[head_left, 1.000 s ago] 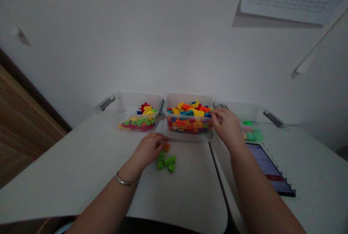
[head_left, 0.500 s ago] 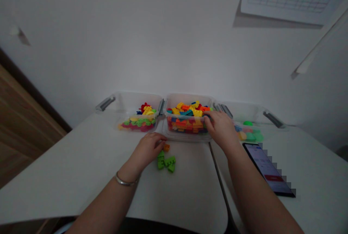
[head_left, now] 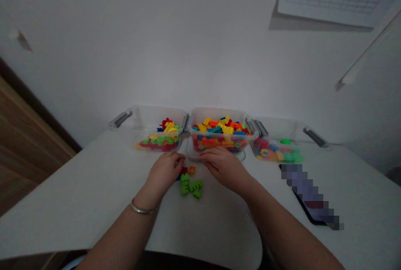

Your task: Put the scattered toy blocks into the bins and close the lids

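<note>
My left hand (head_left: 164, 171), with a silver bangle at the wrist, rests low over the table, its fingers curled together. What they hold, if anything, is hidden. Just beside its fingertips lie a red brick (head_left: 184, 170) and a partly covered blue brick (head_left: 178, 177). An orange brick (head_left: 192, 170) and several green bricks (head_left: 185, 184) are grouped between my hands. My right hand (head_left: 224, 167) reaches in from the right in front of the middle box, fingers stretched leftward and thumb apart. Nothing shows in it.
A clear box (head_left: 224, 137) full of mixed bricks stands at the wall. Clear boxes with coloured pieces flank it, a left box (head_left: 140, 115) and a right box (head_left: 278, 126). A phone (head_left: 308, 203), partly blurred out, lies at right on the white table (head_left: 103, 203).
My right hand has come out of the middle box and moved left and down to the table. My left hand has drawn slightly left, showing the red and blue bricks.
</note>
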Action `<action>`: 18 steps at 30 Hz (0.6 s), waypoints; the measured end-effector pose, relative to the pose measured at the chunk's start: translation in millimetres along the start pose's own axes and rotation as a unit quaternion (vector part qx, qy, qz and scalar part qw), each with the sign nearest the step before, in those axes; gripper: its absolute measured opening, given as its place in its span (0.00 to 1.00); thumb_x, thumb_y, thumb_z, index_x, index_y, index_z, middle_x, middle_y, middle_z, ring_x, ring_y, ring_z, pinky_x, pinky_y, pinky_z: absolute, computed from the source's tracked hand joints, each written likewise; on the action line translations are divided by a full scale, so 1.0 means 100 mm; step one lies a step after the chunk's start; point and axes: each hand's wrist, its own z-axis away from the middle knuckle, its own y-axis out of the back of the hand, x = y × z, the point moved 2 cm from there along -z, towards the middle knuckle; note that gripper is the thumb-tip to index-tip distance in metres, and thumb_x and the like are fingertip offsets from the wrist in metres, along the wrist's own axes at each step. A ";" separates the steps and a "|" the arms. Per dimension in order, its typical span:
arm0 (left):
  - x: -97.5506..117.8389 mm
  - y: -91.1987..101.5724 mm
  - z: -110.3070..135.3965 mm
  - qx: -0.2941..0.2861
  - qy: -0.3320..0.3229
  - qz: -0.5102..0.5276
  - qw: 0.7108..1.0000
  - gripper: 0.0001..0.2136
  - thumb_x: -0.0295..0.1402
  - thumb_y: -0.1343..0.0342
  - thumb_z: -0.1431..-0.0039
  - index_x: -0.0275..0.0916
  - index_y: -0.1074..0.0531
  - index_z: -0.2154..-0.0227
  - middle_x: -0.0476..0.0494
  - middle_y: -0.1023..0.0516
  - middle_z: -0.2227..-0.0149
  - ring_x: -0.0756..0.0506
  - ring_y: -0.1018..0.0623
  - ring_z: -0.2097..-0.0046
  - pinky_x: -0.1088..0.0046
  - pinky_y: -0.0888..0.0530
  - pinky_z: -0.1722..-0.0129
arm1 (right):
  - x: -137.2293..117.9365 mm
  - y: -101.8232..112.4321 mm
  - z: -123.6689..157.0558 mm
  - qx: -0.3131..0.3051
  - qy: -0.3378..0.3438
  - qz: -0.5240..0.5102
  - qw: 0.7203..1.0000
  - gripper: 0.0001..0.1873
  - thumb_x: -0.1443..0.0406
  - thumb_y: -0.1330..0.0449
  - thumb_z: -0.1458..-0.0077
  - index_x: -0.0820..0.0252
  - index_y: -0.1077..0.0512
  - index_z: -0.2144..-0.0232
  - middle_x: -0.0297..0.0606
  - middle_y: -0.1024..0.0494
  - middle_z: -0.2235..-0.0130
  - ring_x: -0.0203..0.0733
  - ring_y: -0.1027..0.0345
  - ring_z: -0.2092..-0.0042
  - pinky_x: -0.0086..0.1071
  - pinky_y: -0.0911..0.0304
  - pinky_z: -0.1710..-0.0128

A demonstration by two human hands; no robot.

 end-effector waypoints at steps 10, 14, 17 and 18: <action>-0.10 -0.02 -0.03 -0.049 0.043 0.108 0.992 0.14 0.35 0.49 0.43 0.38 0.20 0.62 0.40 0.17 0.61 0.42 0.20 0.61 0.69 0.26 0.60 | 0.18 -0.49 0.01 -0.144 0.029 -0.044 0.988 0.27 0.78 0.50 0.42 0.51 0.28 0.46 0.35 0.28 0.41 0.42 0.35 0.40 0.41 0.42 0.39; -0.07 -0.05 -0.02 -0.075 0.062 0.166 0.981 0.14 0.37 0.48 0.45 0.37 0.20 0.64 0.42 0.17 0.65 0.43 0.20 0.65 0.70 0.25 0.65 | 0.17 -0.51 0.02 -0.149 0.044 -0.033 0.987 0.23 0.75 0.49 0.40 0.53 0.27 0.48 0.36 0.26 0.43 0.42 0.34 0.42 0.39 0.41 0.41; -0.04 -0.09 -0.01 -0.093 0.061 0.201 0.973 0.14 0.37 0.48 0.45 0.37 0.20 0.64 0.43 0.16 0.66 0.44 0.20 0.66 0.71 0.25 0.67 | 0.15 -0.48 0.01 -0.142 0.033 -0.011 0.989 0.17 0.71 0.47 0.38 0.55 0.25 0.51 0.38 0.23 0.47 0.42 0.31 0.46 0.37 0.38 0.45; -0.03 -0.10 0.00 -0.096 0.062 0.212 0.971 0.14 0.37 0.48 0.45 0.37 0.21 0.64 0.43 0.16 0.66 0.44 0.20 0.66 0.71 0.25 0.68 | 0.15 -0.47 0.01 -0.141 0.026 -0.002 0.990 0.16 0.70 0.47 0.38 0.56 0.24 0.53 0.39 0.22 0.49 0.43 0.30 0.48 0.36 0.37 0.47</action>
